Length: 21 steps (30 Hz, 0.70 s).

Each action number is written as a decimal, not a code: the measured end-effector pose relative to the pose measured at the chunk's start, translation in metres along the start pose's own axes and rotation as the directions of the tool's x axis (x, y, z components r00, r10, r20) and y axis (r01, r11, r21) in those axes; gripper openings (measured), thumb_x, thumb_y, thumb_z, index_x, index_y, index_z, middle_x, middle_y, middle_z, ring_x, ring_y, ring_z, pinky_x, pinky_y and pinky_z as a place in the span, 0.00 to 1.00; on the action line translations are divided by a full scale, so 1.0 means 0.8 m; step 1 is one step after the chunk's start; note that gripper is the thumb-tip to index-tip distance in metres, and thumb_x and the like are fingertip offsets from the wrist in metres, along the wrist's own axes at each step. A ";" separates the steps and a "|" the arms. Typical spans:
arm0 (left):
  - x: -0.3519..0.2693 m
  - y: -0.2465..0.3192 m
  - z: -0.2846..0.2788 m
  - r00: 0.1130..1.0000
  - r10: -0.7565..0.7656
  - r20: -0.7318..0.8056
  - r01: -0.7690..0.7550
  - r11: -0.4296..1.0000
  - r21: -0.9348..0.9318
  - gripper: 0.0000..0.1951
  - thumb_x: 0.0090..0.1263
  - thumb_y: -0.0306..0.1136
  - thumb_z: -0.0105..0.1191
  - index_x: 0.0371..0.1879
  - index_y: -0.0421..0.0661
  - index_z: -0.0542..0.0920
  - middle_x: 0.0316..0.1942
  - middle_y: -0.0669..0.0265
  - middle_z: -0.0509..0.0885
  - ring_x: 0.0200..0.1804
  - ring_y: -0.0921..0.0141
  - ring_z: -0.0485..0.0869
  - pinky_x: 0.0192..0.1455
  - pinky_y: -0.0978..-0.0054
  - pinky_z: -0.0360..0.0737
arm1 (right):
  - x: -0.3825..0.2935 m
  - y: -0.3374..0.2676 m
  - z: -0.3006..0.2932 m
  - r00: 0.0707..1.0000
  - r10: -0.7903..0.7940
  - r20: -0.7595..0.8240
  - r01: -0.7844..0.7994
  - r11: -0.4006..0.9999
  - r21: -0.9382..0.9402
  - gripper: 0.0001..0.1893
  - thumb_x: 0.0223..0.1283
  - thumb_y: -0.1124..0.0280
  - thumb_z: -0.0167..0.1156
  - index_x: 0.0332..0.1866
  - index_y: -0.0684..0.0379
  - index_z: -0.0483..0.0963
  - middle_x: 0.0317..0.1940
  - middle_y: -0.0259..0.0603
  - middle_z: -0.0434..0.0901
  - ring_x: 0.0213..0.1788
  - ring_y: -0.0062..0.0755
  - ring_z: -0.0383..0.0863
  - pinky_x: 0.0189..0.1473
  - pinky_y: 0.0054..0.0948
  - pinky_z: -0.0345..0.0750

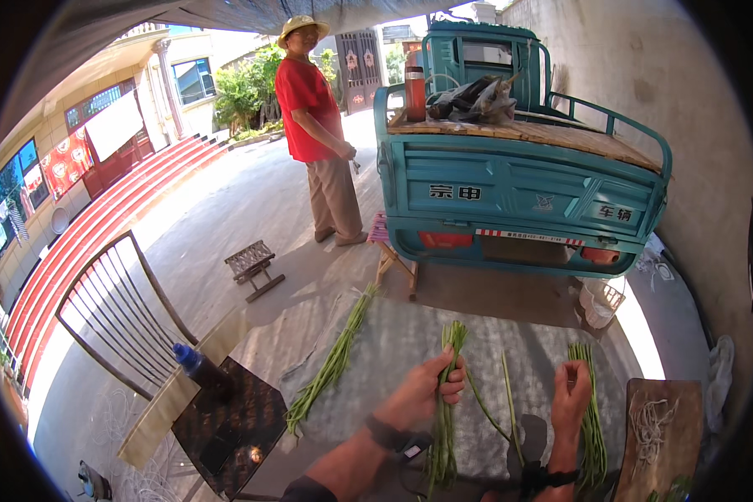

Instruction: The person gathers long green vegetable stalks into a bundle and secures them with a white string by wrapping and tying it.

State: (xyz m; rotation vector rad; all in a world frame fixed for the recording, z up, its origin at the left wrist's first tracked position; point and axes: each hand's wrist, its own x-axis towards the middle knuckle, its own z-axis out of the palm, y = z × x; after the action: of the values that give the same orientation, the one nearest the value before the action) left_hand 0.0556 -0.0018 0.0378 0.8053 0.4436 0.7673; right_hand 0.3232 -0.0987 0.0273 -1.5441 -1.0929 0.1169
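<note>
My left hand (pixel 423 386) grips a bundle of long green beans (pixel 442 433) near its top, the lower ends hanging towards me. My right hand (pixel 571 395) is raised with curled fingers in front of another bean bundle (pixel 595 414); whether it pinches anything is too small to tell. Between my hands a few loose beans (pixel 508 401) lie on a grey cloth (pixel 408 339). A further long bundle of beans (pixel 332 370) rests along the cloth's left side.
A wooden board (pixel 656 433) with white strings (pixel 652 427) is at right. On the left stands a metal-backed chair (pixel 226 433) bearing a dark bottle with a blue cap (pixel 204 367). Beyond are a small stool (pixel 251 260), a standing person (pixel 314 125) and a teal cargo tricycle (pixel 514 182).
</note>
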 end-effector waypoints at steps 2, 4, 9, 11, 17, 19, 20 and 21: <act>0.010 0.008 0.010 0.978 -0.163 -0.132 0.146 0.981 -0.127 0.18 0.86 0.51 0.44 0.43 0.48 0.73 0.30 0.75 0.68 0.27 0.79 0.64 0.30 0.78 0.63 | 0.004 0.020 -0.004 0.998 -0.013 -0.055 0.013 1.000 -0.014 0.08 0.75 0.69 0.60 0.42 0.63 0.74 0.31 0.35 0.76 0.34 0.24 0.75 0.38 0.29 0.74; 0.010 0.021 -0.005 0.973 -0.227 -0.051 0.200 0.929 -0.310 0.16 0.86 0.49 0.45 0.43 0.49 0.73 0.31 0.75 0.68 0.26 0.78 0.64 0.30 0.78 0.63 | 0.017 0.030 -0.015 0.997 0.068 -0.037 -0.068 0.998 0.003 0.08 0.76 0.67 0.60 0.45 0.62 0.75 0.33 0.35 0.77 0.36 0.23 0.75 0.40 0.28 0.74; 0.004 0.048 -0.011 0.991 -0.112 -0.071 0.091 0.964 -0.248 0.18 0.85 0.50 0.47 0.45 0.46 0.73 0.31 0.75 0.66 0.26 0.82 0.62 0.29 0.82 0.62 | 0.047 0.045 -0.050 0.963 0.073 -0.261 -0.095 0.993 -0.076 0.09 0.73 0.70 0.61 0.46 0.65 0.77 0.36 0.41 0.83 0.39 0.29 0.82 0.45 0.33 0.78; 0.010 0.035 -0.014 0.990 -0.128 -0.052 0.111 0.960 -0.256 0.17 0.86 0.50 0.47 0.45 0.46 0.73 0.31 0.75 0.66 0.26 0.81 0.61 0.29 0.81 0.62 | 0.045 0.060 -0.063 0.963 0.097 -0.252 -0.146 0.972 -0.184 0.08 0.71 0.72 0.61 0.46 0.67 0.78 0.36 0.42 0.85 0.39 0.33 0.84 0.46 0.34 0.79; 0.019 0.018 -0.006 0.990 -0.140 -0.034 0.125 0.952 -0.281 0.17 0.86 0.48 0.47 0.45 0.45 0.73 0.31 0.75 0.65 0.26 0.81 0.62 0.29 0.81 0.62 | 0.032 0.076 -0.078 0.985 0.120 -0.121 -0.153 0.935 -0.319 0.05 0.63 0.76 0.63 0.40 0.65 0.79 0.32 0.48 0.84 0.36 0.43 0.85 0.45 0.37 0.80; 0.018 0.025 -0.010 0.991 -0.132 -0.011 0.123 0.948 -0.294 0.17 0.86 0.48 0.47 0.45 0.45 0.73 0.31 0.74 0.65 0.27 0.81 0.62 0.29 0.81 0.62 | 0.029 0.069 -0.068 0.965 0.259 0.042 -0.229 0.909 -0.349 0.07 0.63 0.73 0.65 0.40 0.65 0.79 0.32 0.49 0.85 0.36 0.45 0.86 0.44 0.40 0.80; 0.018 0.030 -0.010 0.993 -0.120 -0.011 0.111 0.948 -0.299 0.17 0.86 0.48 0.47 0.45 0.44 0.73 0.31 0.74 0.65 0.27 0.81 0.62 0.29 0.81 0.62 | 0.022 0.059 -0.056 0.947 0.291 0.135 -0.244 0.926 -0.290 0.10 0.62 0.69 0.66 0.40 0.65 0.78 0.33 0.48 0.85 0.38 0.47 0.85 0.46 0.42 0.80; 0.011 0.038 -0.013 0.995 -0.101 -0.017 0.092 0.950 -0.298 0.17 0.85 0.48 0.48 0.45 0.44 0.73 0.31 0.74 0.65 0.27 0.81 0.62 0.29 0.81 0.62 | 0.011 0.051 -0.034 0.947 0.286 0.150 -0.239 0.933 -0.268 0.10 0.62 0.69 0.66 0.40 0.65 0.78 0.33 0.48 0.85 0.38 0.47 0.85 0.46 0.42 0.80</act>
State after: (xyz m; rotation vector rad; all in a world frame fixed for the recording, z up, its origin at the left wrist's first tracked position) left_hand 0.0416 0.0238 0.0545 0.4874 0.3821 0.7350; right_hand 0.3676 -0.1073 0.0066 -1.9338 -1.0700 0.3258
